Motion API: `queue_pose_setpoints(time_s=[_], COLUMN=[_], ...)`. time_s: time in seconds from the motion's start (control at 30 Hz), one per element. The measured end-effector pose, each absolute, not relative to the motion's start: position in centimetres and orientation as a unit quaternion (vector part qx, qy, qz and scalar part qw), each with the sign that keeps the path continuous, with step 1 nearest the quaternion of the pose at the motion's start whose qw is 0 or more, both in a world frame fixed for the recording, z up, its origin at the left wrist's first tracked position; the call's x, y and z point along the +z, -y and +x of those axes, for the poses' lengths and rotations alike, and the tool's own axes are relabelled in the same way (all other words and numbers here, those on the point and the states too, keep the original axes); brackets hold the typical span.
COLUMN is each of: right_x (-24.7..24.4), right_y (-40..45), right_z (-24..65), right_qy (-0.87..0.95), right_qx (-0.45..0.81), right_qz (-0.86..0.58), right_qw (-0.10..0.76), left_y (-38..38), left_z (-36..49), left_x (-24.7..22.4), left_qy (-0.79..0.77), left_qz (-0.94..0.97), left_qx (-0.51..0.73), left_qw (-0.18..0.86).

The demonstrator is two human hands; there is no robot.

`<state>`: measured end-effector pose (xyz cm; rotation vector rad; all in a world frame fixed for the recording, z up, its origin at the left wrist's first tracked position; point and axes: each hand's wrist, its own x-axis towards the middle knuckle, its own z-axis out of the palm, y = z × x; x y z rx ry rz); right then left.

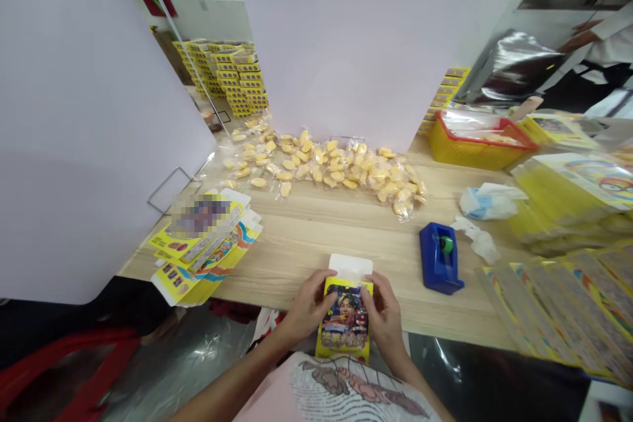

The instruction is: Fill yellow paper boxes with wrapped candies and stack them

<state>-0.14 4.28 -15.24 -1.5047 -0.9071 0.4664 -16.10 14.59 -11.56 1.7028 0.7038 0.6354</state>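
A yellow printed box with a raised white flap is held at the table's front edge, close to my body. My left hand grips its left side near the top, thumb on the printed face. On the opposite side, my right hand holds the box the same way. Beyond the hands, many wrapped yellow pieces lie spread across the back of the wooden table. Flattened yellow boxes are piled at the left.
A blue tape dispenser stands right of my hands, beside crumpled white wrappers. Stacked yellow boxes fill the right side. Behind them is a yellow-red basket. White panels rise behind and left. A person's arm shows at upper right.
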Motion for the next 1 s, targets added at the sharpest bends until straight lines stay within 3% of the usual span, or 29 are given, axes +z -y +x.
queue_pose_setpoints(time_s=[0.13, 0.23, 0.4, 0.77, 1.0], right_x=[-13.6, -13.4, -13.7, -10.3, -8.5], right_y=[-4.5, -4.6, -4.7, -5.0, -6.6], right_z=[1.0, 0.7, 0.0, 2.6, 3.6], right_qy=[0.473, 0.467, 0.335, 0.44, 0.449], right_qx=[0.205, 0.207, 0.256, 0.36, 0.361], right_qz=[-0.655, -0.642, -0.64, -0.617, -0.645], right_qw=[0.552, 0.573, 0.642, 0.544, 0.502], left_y=[-15.5, -16.0, -16.7, -18.3, -20.3], left_z=[-15.7, -15.3, -15.2, -15.5, -14.3], left_x=[-9.6, -9.0, -10.1, -9.3, -8.6], left_qy=[-0.298, -0.284, -0.313, -0.235, -0.233], left_qz=[0.784, 0.798, 0.73, 0.774, 0.661], left_qx=[0.222, 0.234, 0.265, 0.209, 0.144], left_qw=[0.498, 0.477, 0.547, 0.55, 0.698])
